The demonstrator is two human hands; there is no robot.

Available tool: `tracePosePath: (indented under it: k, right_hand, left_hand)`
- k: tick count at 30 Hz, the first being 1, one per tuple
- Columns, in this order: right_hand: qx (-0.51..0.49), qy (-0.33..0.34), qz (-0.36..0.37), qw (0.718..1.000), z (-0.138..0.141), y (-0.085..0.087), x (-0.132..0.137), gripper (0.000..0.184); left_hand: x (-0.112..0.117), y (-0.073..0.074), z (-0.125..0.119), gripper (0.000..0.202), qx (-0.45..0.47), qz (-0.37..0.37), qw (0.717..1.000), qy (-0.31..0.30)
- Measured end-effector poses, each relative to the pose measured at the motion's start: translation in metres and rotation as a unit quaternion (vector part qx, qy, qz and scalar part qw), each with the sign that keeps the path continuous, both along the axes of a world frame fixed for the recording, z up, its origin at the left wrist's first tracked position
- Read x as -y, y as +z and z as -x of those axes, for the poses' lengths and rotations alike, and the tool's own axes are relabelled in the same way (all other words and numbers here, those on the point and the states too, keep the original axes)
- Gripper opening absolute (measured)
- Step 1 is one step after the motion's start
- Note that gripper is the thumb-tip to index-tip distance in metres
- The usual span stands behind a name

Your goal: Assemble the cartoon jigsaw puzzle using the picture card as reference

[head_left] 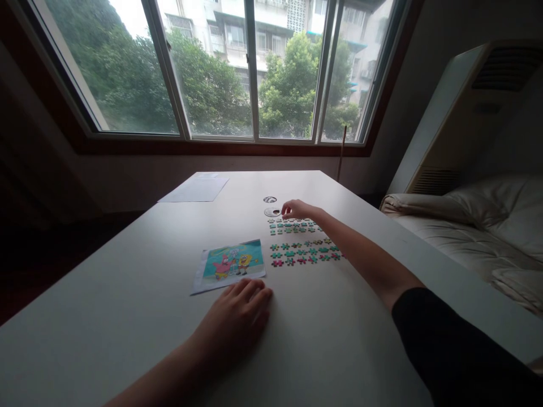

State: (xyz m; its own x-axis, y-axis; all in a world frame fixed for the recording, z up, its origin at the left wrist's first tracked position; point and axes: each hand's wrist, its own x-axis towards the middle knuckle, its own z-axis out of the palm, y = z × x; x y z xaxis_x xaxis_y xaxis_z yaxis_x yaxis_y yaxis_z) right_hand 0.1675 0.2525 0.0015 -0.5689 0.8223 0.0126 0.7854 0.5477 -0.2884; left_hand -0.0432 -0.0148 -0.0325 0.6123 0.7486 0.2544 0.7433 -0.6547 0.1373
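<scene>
My right hand (297, 209) reaches over the far end of the rows of jigsaw puzzle pieces (289, 247). Its fingertips are pinched together beside a round metal-looking disc (272, 212) with a dark opening; whatever is between them, if anything, is too small to make out. Green, pink and yellow show on the pieces, which lie apart from each other. My left hand (248, 299) rests on the table, fingers loosely bent, nothing seen in it. Just beyond its knuckles lies a printed cartoon picture sheet (233, 260) with pink and yellow figures on turquoise.
The white table (139, 294) stretches toward a window (254, 73). A second round disc (270, 199) sits behind the first. White paper (195, 188) lies at the far left corner. To the right are a pale sofa (466, 220) and a tall air conditioner (449, 113).
</scene>
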Motion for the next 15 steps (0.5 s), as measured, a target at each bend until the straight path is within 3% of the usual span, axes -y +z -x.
tracePosePath:
  k: [8, 15]
  right_hand:
    - [0.051, -0.004, 0.076, 0.996, 0.021, -0.002, -0.017, 0.039]
    - [0.048, -0.006, 0.148, 0.988, 0.031, -0.003, -0.036, 0.036]
  left_hand:
    - [0.0, 0.001, 0.0, 0.028, -0.008, 0.006, 1.0, 0.002]
    - [0.001, 0.004, -0.001, 0.029, -0.013, 0.021, 1.0, 0.007]
